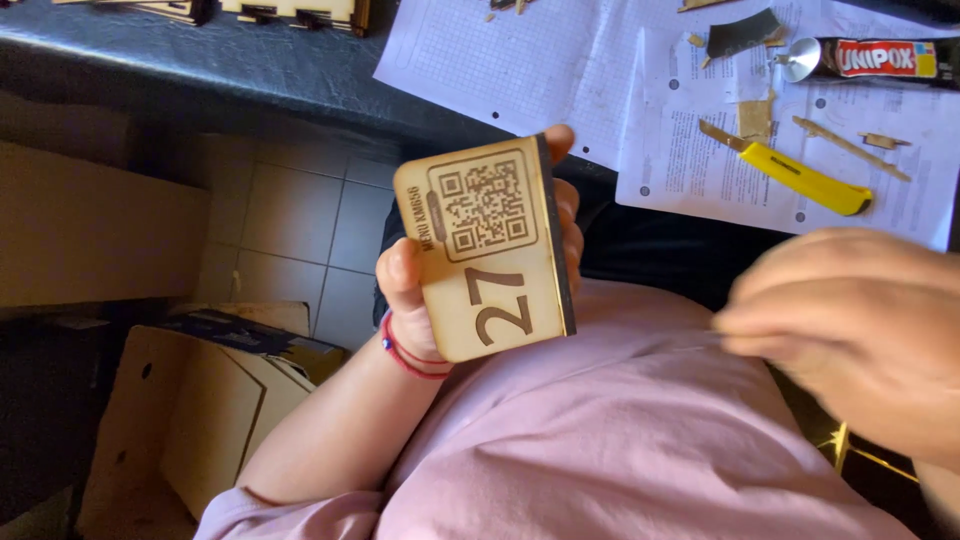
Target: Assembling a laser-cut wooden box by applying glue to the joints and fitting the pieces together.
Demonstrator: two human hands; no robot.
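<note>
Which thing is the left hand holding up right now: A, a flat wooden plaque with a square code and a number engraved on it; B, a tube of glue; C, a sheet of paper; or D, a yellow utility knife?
A: the left hand grips the light wooden plaque by its edges, while the yellow knife, glue tube and papers lie on the table.

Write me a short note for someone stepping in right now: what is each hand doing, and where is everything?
Left hand: grip closed on a pale wooden plaque with an engraved code square, dark layer on its edge, held up over the lap.
Right hand: blurred, fingers pinched together, apart from the plaque; contents unclear.
On the table's papers: yellow utility knife, glue tube, wood scraps.
Done: plaque is engraved. What is left cannot be told.
</note>
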